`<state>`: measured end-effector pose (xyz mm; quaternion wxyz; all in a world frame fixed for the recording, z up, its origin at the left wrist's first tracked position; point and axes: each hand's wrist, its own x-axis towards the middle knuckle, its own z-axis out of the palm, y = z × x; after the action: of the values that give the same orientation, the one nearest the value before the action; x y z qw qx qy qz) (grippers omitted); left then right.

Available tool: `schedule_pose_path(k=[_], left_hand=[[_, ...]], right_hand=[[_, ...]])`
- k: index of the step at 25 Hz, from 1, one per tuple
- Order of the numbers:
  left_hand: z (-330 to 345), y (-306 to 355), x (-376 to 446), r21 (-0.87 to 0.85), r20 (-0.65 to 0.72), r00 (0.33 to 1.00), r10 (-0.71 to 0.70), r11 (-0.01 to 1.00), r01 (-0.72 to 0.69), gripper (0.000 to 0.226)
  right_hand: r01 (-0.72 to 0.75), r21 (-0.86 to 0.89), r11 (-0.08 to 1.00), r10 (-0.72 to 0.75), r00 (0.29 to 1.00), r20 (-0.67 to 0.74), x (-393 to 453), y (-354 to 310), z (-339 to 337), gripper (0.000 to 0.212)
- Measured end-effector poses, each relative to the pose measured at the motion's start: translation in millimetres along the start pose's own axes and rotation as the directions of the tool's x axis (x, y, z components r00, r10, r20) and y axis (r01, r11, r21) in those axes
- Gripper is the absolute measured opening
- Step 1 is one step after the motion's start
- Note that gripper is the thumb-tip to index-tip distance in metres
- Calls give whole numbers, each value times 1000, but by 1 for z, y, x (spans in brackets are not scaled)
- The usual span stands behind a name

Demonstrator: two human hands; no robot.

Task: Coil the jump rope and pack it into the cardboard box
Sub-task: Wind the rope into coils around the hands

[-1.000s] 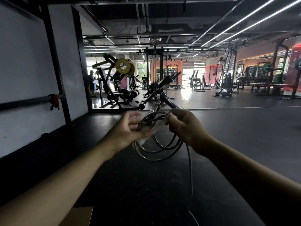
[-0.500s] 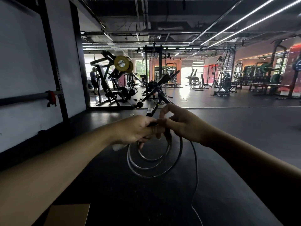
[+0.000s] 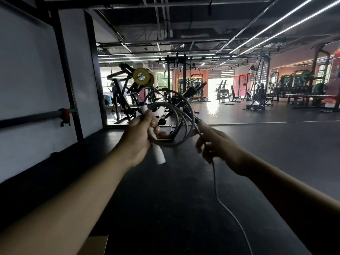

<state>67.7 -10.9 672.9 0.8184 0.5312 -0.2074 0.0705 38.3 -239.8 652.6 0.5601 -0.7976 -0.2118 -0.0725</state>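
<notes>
My left hand (image 3: 138, 137) grips the white handle (image 3: 158, 153) of the jump rope together with several grey loops of rope (image 3: 181, 115) that stand up above and to the right of the fist. My right hand (image 3: 213, 142) is shut on the rope just right of the coil. From under that hand the loose rope tail (image 3: 223, 205) hangs down and runs off toward the bottom edge. A corner of the cardboard box (image 3: 93, 245) shows at the bottom left, partly cut off by the frame.
Dark rubber gym floor (image 3: 165, 208) lies below my arms. A white wall with a black rack upright and a red-clamped bar (image 3: 64, 115) is on the left. Weight machines (image 3: 139, 89) and benches stand beyond the hands; a person stands far back left.
The coil has swung from hanging below my hands to standing up above them. My hands have moved apart, the right one sliding out along the rope. The white handle now shows below my left fist.
</notes>
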Motion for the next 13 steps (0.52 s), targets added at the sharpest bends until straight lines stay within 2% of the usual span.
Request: schedule_pose_path(k=[2, 4, 7, 10, 13], left_hand=[[19, -9, 1, -155, -128, 992, 12, 987, -32, 19], [40, -16, -3, -210, -249, 969, -8, 977, -46, 20], [56, -26, -10, -120, -338, 941, -17, 992, -25, 27], [53, -34, -9, -5, -333, 943, 19, 1000, -22, 23], [45, -34, -14, -51, -177, 984, -21, 999, 13, 30]], right_hand=[[5, 51, 999, -6, 999, 31, 1, 0, 22, 62], [2, 134, 991, -7, 999, 40, 2, -4, 40, 61], [57, 245, 968, -36, 996, -86, 7, -9, 57, 50], [72, 302, 950, 11, 964, -265, 12, -6, 57, 36], [55, 267, 962, 19, 963, -268, 14, -3, 47, 22]])
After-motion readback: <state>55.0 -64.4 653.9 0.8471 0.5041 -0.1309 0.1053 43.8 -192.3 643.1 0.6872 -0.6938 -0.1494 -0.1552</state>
